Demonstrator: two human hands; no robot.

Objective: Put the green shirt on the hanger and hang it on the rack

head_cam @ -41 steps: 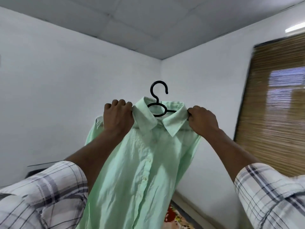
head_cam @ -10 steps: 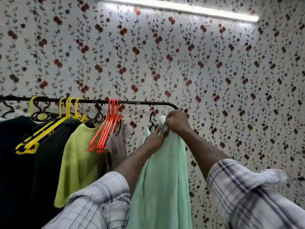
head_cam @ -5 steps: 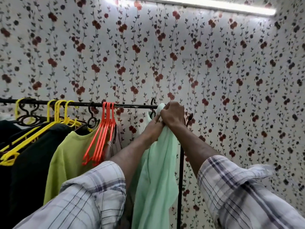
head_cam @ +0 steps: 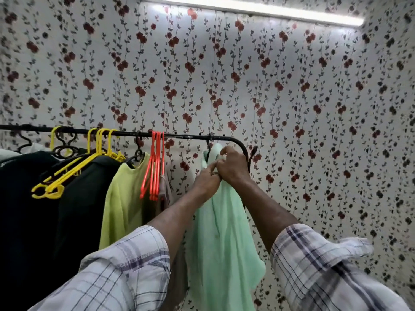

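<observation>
**Green shirt at the rack's right end, both grips at its collar**

The green shirt (head_cam: 222, 243) hangs in long folds from just under the right end of the rack (head_cam: 190, 136), where the black rail bends downward. The black hook of the hanger (head_cam: 208, 151) rises from the shirt's top to the rail and appears to sit over it; the rest of the hanger is hidden inside the cloth.

The right grip (head_cam: 233, 164) is closed, fingers curled round a bunch of the shirt's top edge, close under the bend of the rail. The left grip (head_cam: 206, 178) lies against the shirt just below and left of it, touching the right one, with its forefinger stretched up along the cloth. Its other fingers are hidden, so I cannot tell whether it has hold of the fabric. Both forearms come out of rolled plaid sleeves.

Left of the shirt along the rail hang a cluster of bare orange hangers (head_cam: 155, 167) with a brownish garment (head_cam: 165, 191) behind them. Further left are a yellow-green top (head_cam: 121, 198), then dark clothes (head_cam: 33, 221) with yellow hangers (head_cam: 67, 173) lying over them. Behind everything is wallpaper with red flowers on vines, and a lit tube light (head_cam: 258, 9) runs along the top.
</observation>
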